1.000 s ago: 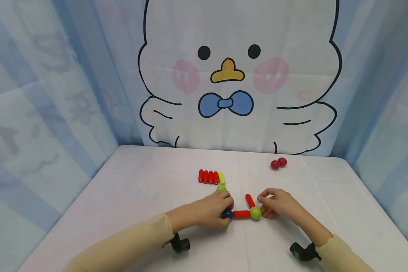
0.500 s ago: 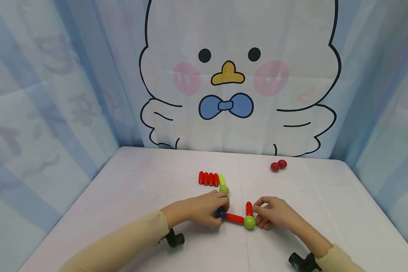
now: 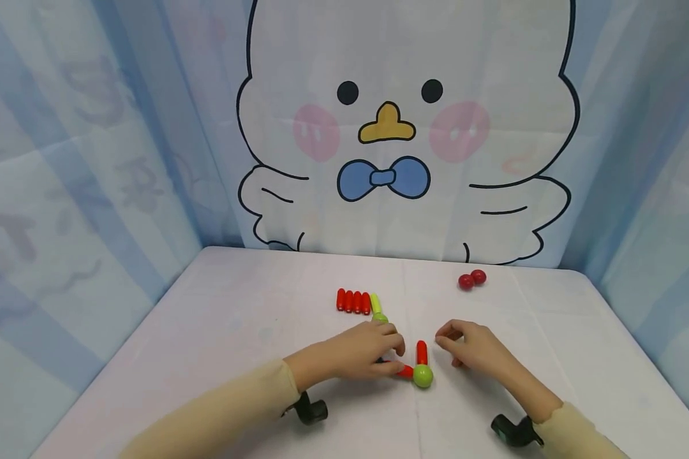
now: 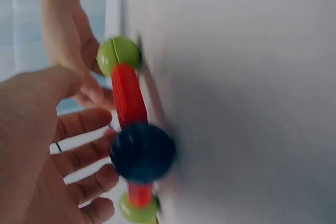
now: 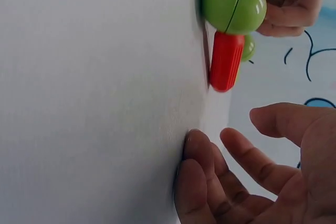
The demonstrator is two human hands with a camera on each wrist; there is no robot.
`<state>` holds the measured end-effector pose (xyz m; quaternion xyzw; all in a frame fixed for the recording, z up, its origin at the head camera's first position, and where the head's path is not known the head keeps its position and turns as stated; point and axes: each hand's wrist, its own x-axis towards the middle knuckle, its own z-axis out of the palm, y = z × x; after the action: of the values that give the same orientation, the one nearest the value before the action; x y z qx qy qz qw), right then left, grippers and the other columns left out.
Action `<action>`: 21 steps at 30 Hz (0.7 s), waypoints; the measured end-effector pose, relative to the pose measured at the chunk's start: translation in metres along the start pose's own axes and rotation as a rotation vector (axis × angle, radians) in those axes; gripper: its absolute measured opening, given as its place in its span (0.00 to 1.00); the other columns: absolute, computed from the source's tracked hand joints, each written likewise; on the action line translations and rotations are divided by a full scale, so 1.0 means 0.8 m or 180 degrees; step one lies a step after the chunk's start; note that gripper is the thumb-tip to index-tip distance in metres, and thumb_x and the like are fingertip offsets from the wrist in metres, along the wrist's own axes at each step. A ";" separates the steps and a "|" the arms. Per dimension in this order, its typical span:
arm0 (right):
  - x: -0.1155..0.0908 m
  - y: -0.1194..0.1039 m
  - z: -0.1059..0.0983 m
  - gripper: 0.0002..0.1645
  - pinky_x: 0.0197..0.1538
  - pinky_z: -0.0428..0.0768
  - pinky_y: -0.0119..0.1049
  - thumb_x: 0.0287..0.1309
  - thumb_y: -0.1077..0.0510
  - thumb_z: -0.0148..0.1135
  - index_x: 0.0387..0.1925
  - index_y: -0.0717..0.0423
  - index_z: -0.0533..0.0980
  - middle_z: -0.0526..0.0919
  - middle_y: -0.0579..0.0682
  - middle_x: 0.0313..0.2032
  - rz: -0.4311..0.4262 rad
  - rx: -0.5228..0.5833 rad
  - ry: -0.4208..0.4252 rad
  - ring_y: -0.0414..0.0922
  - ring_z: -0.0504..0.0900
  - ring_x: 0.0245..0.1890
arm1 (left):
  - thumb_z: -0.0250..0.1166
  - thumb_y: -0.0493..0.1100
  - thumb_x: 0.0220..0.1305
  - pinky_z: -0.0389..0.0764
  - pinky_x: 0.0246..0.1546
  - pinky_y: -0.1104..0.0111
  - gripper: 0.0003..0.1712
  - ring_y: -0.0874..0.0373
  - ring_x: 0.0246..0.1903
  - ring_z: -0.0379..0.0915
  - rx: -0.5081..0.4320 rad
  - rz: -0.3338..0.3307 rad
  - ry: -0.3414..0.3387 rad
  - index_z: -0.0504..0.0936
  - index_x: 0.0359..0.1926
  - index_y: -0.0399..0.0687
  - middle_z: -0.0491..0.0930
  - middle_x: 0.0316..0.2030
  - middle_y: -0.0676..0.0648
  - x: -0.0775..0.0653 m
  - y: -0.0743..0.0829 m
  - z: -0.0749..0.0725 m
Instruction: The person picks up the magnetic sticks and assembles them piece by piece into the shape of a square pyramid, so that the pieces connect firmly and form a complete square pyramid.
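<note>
A chain of toy rods and balls lies on the table. Its near corner is a lime-green ball (image 3: 422, 376) with one red rod (image 3: 422, 352) pointing away from me. A second red rod (image 4: 128, 95) joins that ball to a dark blue ball (image 4: 143, 152), mostly hidden under my left hand in the head view. Past the blue ball come another red rod (image 4: 140, 195), a second lime-green ball (image 3: 380, 317) and a lime-green rod (image 3: 376, 303). My left hand (image 3: 358, 350) hovers over the blue ball, fingers loose. My right hand (image 3: 475, 347) holds nothing, right of the upright red rod.
Several red rods (image 3: 353, 301) lie side by side left of the lime-green rod. Two dark red balls (image 3: 472, 279) sit together at the table's back right. A curtain with a cartoon bird (image 3: 385, 210) hangs behind the white table (image 3: 252, 299).
My left hand has let go of the blue ball and shifted right. The near red rod has swung from tilted to straight, and my right hand has drawn away from it.
</note>
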<state>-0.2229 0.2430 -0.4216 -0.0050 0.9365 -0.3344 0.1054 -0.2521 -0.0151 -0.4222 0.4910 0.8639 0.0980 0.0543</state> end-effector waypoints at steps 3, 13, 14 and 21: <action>0.007 0.008 -0.012 0.17 0.34 0.79 0.36 0.69 0.52 0.65 0.52 0.58 0.80 0.83 0.53 0.43 -0.0036 -0.0178 0.0084 0.44 0.77 0.25 | 0.61 0.56 0.75 0.72 0.44 0.77 0.15 0.66 0.40 0.70 0.0101 0.0043 0.0084 0.80 0.55 0.56 0.81 0.46 0.57 0.010 0.016 0.002; 0.033 0.033 -0.050 0.20 0.39 0.83 0.41 0.69 0.51 0.63 0.52 0.62 0.79 0.83 0.62 0.48 0.0005 -0.0606 0.0237 0.47 0.79 0.33 | 0.63 0.55 0.72 0.69 0.37 0.75 0.22 0.65 0.35 0.70 0.0190 -0.0311 0.0175 0.77 0.64 0.61 0.81 0.39 0.57 0.027 0.049 0.016; 0.036 0.035 -0.053 0.20 0.42 0.84 0.43 0.69 0.51 0.63 0.52 0.63 0.79 0.83 0.63 0.48 0.0018 -0.0650 0.0266 0.49 0.79 0.35 | 0.62 0.55 0.72 0.69 0.36 0.75 0.22 0.65 0.34 0.69 0.0170 -0.0335 0.0158 0.77 0.64 0.62 0.81 0.38 0.58 0.027 0.051 0.017; 0.055 0.048 -0.068 0.20 0.54 0.80 0.60 0.70 0.53 0.60 0.53 0.65 0.79 0.81 0.68 0.53 -0.0118 -0.0812 0.0583 0.63 0.79 0.50 | 0.64 0.53 0.72 0.66 0.33 0.76 0.19 0.67 0.31 0.66 0.0006 -0.0415 0.0057 0.81 0.61 0.64 0.77 0.36 0.59 0.028 0.059 0.019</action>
<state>-0.2748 0.3035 -0.4134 -0.0051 0.9768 -0.2137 0.0118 -0.2211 0.0298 -0.4267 0.4329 0.8946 0.0978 0.0523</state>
